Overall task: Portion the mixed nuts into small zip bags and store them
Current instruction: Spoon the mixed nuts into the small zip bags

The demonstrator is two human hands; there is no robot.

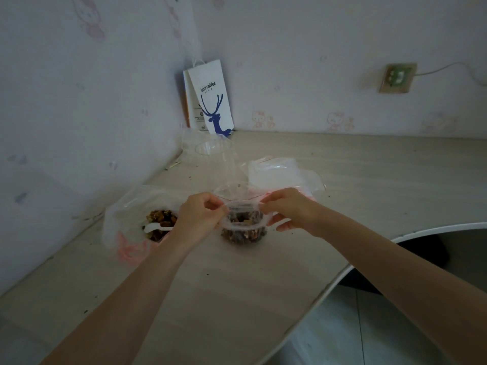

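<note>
One small zip bag (243, 227) of nuts sits mid-frame between two hands, the left hand (200, 214) and the right hand (287, 206). At centre left lies one large plastic bag (126, 219) with one white spoon (155, 227). Above centre stand two clear cups, the far cup (213, 147) and the near cup (230, 188). The empty zip bags (274, 172) at centre right cannot be counted. There is one paper coffee bag (210, 98) and one wall socket (398, 77).

Clear glossy plastic zip bag (243, 219), matt wood-grain desk (237, 285), paper bag (210, 98)

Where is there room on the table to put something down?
Bare table lies between the forearms, nearer than the small nut bag. More lies far right, beyond the empty zip bags. The left, by the big nut bag, is crowded.
</note>
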